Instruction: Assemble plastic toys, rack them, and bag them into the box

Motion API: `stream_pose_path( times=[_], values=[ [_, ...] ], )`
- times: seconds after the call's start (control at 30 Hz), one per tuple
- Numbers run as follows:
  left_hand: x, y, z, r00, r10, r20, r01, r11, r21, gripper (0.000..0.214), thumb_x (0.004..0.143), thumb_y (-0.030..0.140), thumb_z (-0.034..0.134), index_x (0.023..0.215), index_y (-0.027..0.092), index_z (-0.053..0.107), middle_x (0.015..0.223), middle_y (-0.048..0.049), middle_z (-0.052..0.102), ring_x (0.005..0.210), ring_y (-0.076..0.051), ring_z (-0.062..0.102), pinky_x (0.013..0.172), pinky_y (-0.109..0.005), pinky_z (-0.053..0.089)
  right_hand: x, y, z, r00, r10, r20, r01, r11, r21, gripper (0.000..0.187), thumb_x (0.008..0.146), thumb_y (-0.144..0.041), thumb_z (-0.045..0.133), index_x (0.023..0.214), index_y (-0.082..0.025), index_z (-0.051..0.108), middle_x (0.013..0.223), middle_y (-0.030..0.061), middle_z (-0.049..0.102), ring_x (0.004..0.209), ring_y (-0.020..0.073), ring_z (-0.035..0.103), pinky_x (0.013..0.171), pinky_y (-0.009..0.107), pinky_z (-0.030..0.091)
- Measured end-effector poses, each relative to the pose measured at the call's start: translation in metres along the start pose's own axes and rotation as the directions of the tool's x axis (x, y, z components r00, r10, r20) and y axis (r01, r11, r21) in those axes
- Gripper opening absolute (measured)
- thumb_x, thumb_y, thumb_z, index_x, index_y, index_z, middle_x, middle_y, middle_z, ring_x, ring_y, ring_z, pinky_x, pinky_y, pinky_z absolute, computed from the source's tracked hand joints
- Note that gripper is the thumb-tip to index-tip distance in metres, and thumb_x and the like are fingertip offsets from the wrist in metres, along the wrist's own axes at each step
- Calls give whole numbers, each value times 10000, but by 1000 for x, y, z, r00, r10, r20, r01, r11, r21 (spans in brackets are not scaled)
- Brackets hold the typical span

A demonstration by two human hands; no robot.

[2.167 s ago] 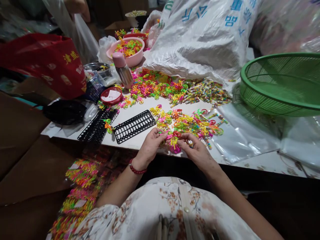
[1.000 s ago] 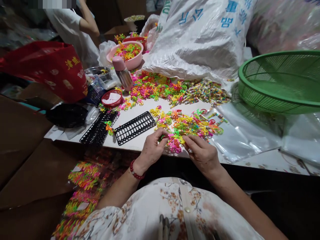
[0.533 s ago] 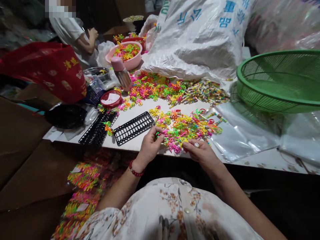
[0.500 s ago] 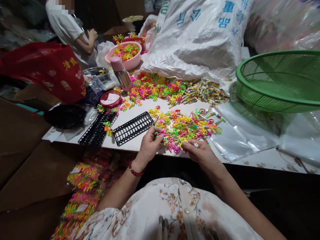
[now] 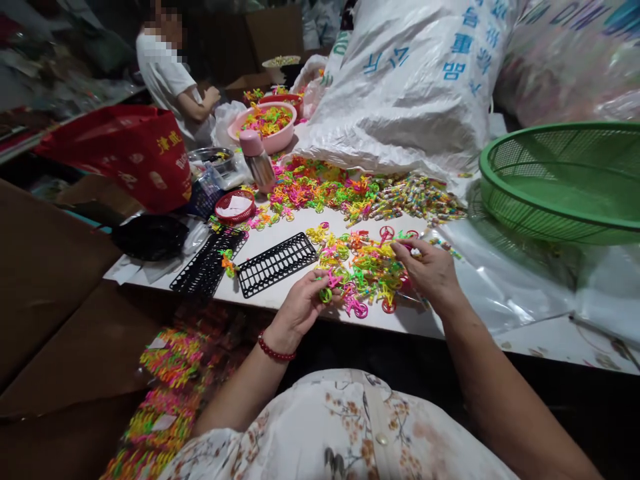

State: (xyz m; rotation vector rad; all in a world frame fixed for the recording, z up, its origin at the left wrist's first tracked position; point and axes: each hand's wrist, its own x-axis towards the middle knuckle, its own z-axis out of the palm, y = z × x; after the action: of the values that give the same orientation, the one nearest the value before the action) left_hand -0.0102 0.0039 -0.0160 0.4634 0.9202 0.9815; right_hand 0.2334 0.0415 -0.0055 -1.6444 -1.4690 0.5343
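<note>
A dim, crowded workroom is lit brightest at the white table across the middle of the frame.
Brown cardboard fills the lower left, its face crossed by a dark seam, and the space under the table falls into near-black, hiding the floor. At upper left, a pale ledge runs slantwise below heaped plastic in shadow. More board stands upright at top centre, with a white sack to its right and a bulging clear bag at upper right, its wrinkles catching soft glare.
</note>
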Motion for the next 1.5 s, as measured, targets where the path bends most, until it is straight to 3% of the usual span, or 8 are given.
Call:
stream_pose_path(
  times=[0.3, 0.43, 0.53, 0.8, 1.0, 1.23, 1.37, 1.5],
  values=[
    [-11, -2, -9, 981, 193, 6, -190, 956, 223, 220, 664, 214, 795, 801, 156, 633, 894, -45, 674, 794, -130, 626, 665, -201, 483, 49, 8, 24, 1000, -20, 3, 20, 998, -59, 361, 829, -435, 564, 986, -158, 735, 866, 90, 749, 761, 223, 692, 694, 315, 505],
    [-13, -1, -23, 847, 529, 46, -473, 712, 519, 30, 706, 170, 720, 707, 192, 700, 1224, -61, 556, 1149, -209, 520, 869, -250, 457, 76, 2, 30, 1000, -9, 11, 10, 995, -101, 298, 811, -389, 565, 908, -165, 735, 805, 82, 747, 732, 211, 689, 689, 305, 499],
    [-13, 2, -29, 732, 679, 53, -547, 540, 639, 108, 727, 151, 673, 754, 228, 744, 1040, -50, 542, 1000, -183, 535, 793, -243, 449, 83, -7, 38, 999, -17, 52, 19, 999, -31, 307, 803, -410, 583, 899, -159, 732, 743, 70, 736, 716, 206, 683, 674, 295, 494],
    [-17, 14, -29, 918, 391, -60, -377, 911, 169, 121, 758, 237, 642, 829, 155, 698, 919, -47, 649, 818, -135, 595, 720, -231, 481, 50, -44, 86, 950, -120, 289, 89, 989, 120, 338, 830, -450, 596, 973, -175, 730, 723, 35, 724, 663, 178, 659, 652, 280, 484],
    [-11, 13, -33, 868, 454, -201, -459, 888, 27, 259, 677, 239, 801, 768, 157, 573, 773, 29, 614, 674, -62, 574, 664, -179, 469, 21, -60, 122, 909, -216, 357, 191, 976, 103, 329, 890, -455, 542, 963, -188, 720, 816, 49, 737, 760, 195, 675, 717, 288, 479],
    [-4, 12, -37, 857, 438, -273, -478, 872, -102, 514, 572, 153, 859, 945, 198, 509, 809, 36, 643, 674, -83, 624, 663, -200, 491, 60, -79, 160, 913, -180, 366, 210, 977, -43, 384, 841, -364, 638, 1164, -156, 636, 1181, 133, 676, 1058, 242, 635, 903, 322, 458],
    [-3, 19, -50, 913, 335, -234, -379, 907, -181, 453, 577, 139, 849, 942, 135, 581, 815, -10, 662, 691, -84, 618, 672, -195, 491, 35, -83, 155, 925, -110, 364, 125, 992, -17, 351, 886, -382, 534, 1140, -155, 619, 996, 101, 692, 888, 220, 634, 804, 331, 480],
    [-2, 20, -58, 927, 298, -228, -343, 919, -192, 360, 618, 169, 832, 885, 139, 593, 759, 5, 643, 649, -75, 592, 637, -189, 468, -14, -76, 131, 817, -129, 562, 19, 980, 197, 374, 909, -467, 472, 1146, -219, 620, 770, 9, 655, 674, 166, 578, 625, 278, 457]
  ],
)
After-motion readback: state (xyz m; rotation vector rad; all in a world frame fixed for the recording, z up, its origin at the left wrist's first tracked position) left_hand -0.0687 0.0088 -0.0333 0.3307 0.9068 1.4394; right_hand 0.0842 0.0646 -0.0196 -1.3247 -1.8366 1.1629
